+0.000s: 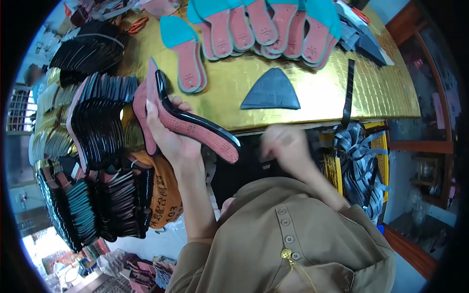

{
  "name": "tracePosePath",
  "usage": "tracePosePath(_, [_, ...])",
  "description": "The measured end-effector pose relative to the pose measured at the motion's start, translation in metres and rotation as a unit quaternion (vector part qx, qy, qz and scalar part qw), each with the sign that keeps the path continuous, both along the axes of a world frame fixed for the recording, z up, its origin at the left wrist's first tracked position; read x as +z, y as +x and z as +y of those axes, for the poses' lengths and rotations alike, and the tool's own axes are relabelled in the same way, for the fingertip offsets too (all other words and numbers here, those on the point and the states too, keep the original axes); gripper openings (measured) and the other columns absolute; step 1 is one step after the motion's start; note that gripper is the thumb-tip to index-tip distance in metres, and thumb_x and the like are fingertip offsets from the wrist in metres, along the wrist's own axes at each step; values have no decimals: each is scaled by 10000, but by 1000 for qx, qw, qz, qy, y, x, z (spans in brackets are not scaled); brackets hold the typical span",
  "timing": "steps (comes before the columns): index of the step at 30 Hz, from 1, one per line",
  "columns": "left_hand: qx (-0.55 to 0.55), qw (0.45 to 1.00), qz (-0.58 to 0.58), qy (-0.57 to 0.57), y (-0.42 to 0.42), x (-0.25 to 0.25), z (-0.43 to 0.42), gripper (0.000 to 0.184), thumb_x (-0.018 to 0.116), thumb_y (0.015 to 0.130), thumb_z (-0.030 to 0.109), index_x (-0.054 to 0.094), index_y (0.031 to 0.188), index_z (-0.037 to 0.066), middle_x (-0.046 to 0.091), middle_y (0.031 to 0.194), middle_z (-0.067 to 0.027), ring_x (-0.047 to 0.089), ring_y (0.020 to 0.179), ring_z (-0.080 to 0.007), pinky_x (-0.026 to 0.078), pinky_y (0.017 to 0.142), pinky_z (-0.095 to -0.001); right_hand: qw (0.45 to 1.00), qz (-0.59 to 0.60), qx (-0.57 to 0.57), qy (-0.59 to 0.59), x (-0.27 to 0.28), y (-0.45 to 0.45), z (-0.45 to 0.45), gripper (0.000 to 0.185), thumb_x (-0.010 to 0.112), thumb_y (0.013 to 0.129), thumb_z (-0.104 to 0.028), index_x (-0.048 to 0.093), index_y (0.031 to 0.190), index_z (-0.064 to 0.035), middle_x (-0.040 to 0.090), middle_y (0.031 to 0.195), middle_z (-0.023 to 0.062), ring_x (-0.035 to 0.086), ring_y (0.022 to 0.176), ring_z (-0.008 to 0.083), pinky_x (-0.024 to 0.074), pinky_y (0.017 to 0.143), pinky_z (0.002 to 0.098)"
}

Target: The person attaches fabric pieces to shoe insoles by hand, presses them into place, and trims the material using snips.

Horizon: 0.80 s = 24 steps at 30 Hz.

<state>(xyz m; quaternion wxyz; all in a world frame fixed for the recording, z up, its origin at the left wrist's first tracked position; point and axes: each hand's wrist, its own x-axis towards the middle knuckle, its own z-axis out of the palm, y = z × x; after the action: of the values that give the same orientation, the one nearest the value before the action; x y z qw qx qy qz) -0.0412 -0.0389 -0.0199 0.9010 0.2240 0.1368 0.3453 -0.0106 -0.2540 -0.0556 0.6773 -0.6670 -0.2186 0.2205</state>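
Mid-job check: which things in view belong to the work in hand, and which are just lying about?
Likely in the job:
- pink sole, held by the left hand
- stacked soles
- teal-tipped insoles

Apparently lying about:
- strap
- bundled strips
- orange bag

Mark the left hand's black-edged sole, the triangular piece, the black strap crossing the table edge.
Sole [198,130]: head view, pink face, about midway.
Triangular piece [271,90]: head view, middle of its face.
Strap [349,91]: head view, midway along it.
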Motion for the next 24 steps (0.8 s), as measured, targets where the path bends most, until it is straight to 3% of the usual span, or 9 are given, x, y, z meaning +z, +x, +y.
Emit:
tracePosePath(1, [10,1000,-3,-8,-9,-2,4,337,575,932,324,571,1089,25,626,915,-74,577,783,-131,481,736,-246,993,72,-84,-43,12,16,-7,217,554,868,-65,619,673,5,625,689,55,487,555,124,419,565,229])
tracePosePath(3, [-66,997,-30,-41,-14,-13,6,327,596,917,341,573,1017,31,596,835,-66,550,752,-122,456,697,-225,991,-46,-116,-42,11,46,-11,216,544,909,-125,661,807,26,648,793,71,516,631,107,427,623,206])
tracePosePath(4, [-60,997,-25,-38,-14,-19,5,327,596,917,341,573,1017,31,596,835,-66,550,752,-122,456,697,-225,991,-32,-126,-37,14,51,-7,153,607,866,-129,678,875,6,613,737,39,484,611,104,397,604,225])
tracePosePath(6, [-99,986,-94,-92,-10,-30,0,251,620,904,267,578,977,30,599,850,-49,547,792,-137,446,681,-248,985,-143,-52,-87,16,58,-7,201,590,909,-142,667,977,30,658,882,75,536,678,103,452,661,207])
tracePosePath(11, [-76,992,-82,-57,-4,-40,-11,270,618,900,266,570,1011,25,596,841,-52,539,783,-143,439,675,-250,982,149,108,-48,29,24,11,229,564,929,-210,666,892,-8,607,714,37,506,595,109,406,563,222])
tracePosePath(14, [-104,991,-69,-44,3,-45,-24,285,618,899,274,573,1024,21,601,855,-58,543,787,-149,442,681,-254,980,104,160,-57,13,16,27,279,553,943,-238,600,784,-13,573,655,24,489,574,108,399,549,249])
tracePosePath(16, [-123,990,-58,-28,4,-46,-30,300,617,898,282,577,1036,18,606,870,-64,547,791,-156,446,687,-259,988,-50,137,-41,2,12,34,321,555,944,-251,526,735,-9,564,645,32,476,558,127,388,542,286])
tracePosePath(21, [-55,993,66,81,-11,-33,-17,355,597,904,330,558,1096,35,638,915,-92,609,765,-184,485,738,-296,967,-96,203,-117,6,-8,10,263,549,920,-201,555,750,-2,557,666,41,471,579,140,381,561,290])
tracePosePath(24, [-25,992,90,81,-13,-23,-10,393,598,903,329,545,1149,27,630,967,-107,601,797,-194,492,720,-299,945,-16,275,-177,19,22,-1,197,573,904,-171,600,795,-8,578,677,59,503,613,154,393,596,268])
